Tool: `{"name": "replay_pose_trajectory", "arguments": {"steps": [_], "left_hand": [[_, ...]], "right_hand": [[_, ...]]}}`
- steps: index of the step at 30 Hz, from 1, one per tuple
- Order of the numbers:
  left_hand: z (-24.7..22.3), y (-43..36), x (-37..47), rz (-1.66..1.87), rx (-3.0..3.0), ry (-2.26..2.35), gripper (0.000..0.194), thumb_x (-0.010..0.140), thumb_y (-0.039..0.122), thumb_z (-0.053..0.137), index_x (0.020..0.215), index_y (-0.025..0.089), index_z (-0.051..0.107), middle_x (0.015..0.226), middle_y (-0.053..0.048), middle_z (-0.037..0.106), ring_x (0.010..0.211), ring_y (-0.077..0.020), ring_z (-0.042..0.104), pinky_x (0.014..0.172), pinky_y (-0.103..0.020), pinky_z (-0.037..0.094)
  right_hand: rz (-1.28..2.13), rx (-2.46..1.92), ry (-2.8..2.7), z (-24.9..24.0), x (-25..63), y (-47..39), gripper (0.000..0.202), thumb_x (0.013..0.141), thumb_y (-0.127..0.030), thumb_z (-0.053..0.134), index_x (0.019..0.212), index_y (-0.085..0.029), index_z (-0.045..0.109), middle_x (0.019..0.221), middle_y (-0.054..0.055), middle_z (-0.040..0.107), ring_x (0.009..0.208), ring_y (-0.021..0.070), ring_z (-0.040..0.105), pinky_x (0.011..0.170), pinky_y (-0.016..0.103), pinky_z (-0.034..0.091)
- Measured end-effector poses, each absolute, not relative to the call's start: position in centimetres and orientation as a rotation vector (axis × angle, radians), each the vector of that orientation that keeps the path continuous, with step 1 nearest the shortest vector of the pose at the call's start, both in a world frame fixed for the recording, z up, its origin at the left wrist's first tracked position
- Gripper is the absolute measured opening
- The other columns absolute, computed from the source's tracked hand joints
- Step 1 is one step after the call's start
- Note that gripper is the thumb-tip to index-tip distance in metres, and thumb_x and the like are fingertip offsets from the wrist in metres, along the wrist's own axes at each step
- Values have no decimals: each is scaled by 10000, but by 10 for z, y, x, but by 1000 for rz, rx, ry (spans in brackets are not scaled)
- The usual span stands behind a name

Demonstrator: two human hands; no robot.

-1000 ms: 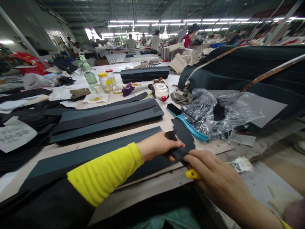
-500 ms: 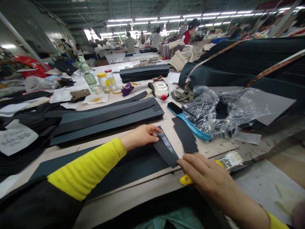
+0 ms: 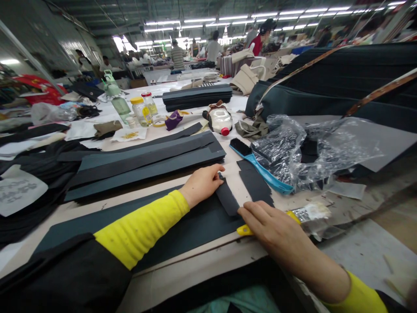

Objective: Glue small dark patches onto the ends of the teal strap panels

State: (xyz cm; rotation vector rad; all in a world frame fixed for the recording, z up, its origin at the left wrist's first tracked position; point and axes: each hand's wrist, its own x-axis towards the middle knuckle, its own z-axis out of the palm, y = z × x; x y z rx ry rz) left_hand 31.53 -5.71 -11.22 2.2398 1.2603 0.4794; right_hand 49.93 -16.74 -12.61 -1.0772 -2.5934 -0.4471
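A small dark strip (image 3: 228, 199) lies over the right end of a long dark panel (image 3: 182, 234) on the table. My left hand (image 3: 205, 182) touches the strip's far end, thumb and fingers curled close together. At the near end of the strip are the fingertips of my right hand (image 3: 272, 226), whose palm also covers the middle of a yellow-handled brush (image 3: 246, 230). The white-crusted bristles (image 3: 316, 211) stick out to the right of that hand. More small dark pieces (image 3: 256, 182) lie just right of the strip.
Stacked dark strips (image 3: 150, 161) lie beyond my left arm. A blue brush (image 3: 263, 171), crumpled clear plastic (image 3: 293, 143) and a red-capped bottle (image 3: 221, 119) sit further back. Jars (image 3: 140, 112) stand at the back left; people work in the distance.
The small strip now lies flatter on the panel, and its shiny streak no longer shows. My left hand has moved slightly right and up; my right hand has shifted slightly left and up.
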Motion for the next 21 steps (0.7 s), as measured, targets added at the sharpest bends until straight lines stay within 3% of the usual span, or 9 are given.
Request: {"name": "replay_pose_trajectory", "arguments": {"steps": [15,18,21], "left_hand": [[-115,-58,319,429,2317,1343,286,812,120,553,1089,189,536,797,16,611,736,-141,571,688,-237,435],[-118,-58,320,425,2496,1334,299,820,123,554,1114,166,516,931,-31,607,873,-170,564,786,-268,451],[-118,-63,319,407,2820,1266,160,854,148,511,1009,144,550,1026,-76,576,971,-213,528,837,-323,453]], "right_hand": [[-442,-1188,-2611,-132,497,-158,198,757,15,459,857,-142,527,819,55,479,722,185,433,571,292,315],[-432,-1178,-2643,-129,497,-158,206,756,20,450,847,-147,528,807,52,479,710,185,437,554,293,316],[-434,-1083,-2651,-131,502,-164,177,827,-37,411,793,-163,530,772,54,478,695,192,450,546,309,323]]}}
